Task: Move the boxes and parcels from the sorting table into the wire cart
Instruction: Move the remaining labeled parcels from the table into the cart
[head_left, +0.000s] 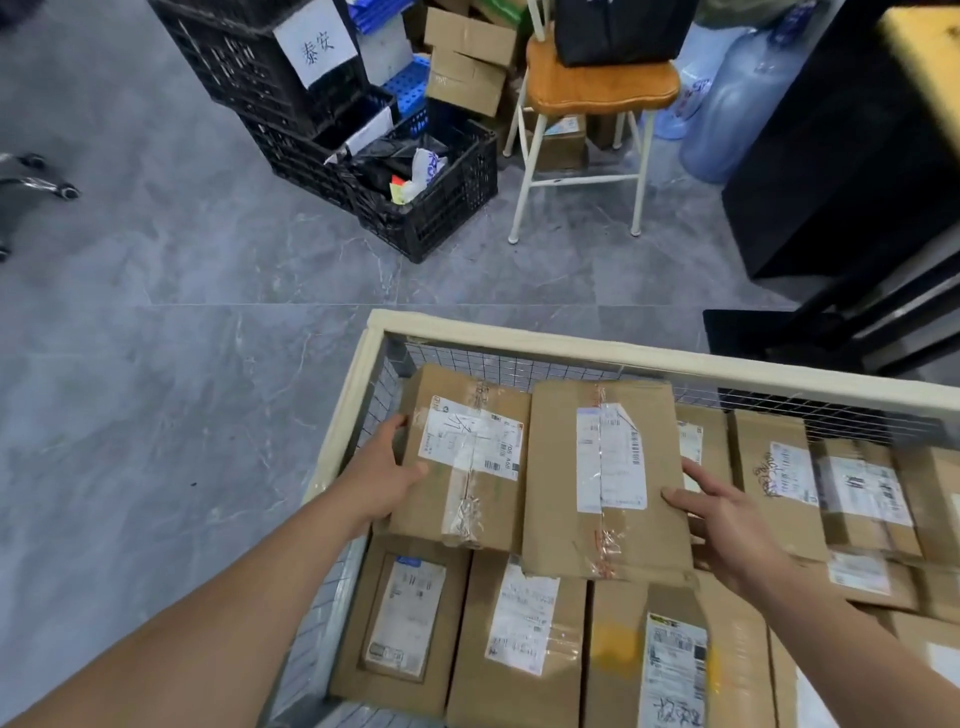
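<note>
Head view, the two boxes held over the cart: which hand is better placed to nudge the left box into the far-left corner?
Left. The left hand already grips the left box beside that corner of the wire cart; the right hand holds the other box.

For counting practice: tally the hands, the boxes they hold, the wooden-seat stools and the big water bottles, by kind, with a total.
Hands: 2
Boxes held: 2
Stools: 1
Water bottles: 2
Total: 7
</note>
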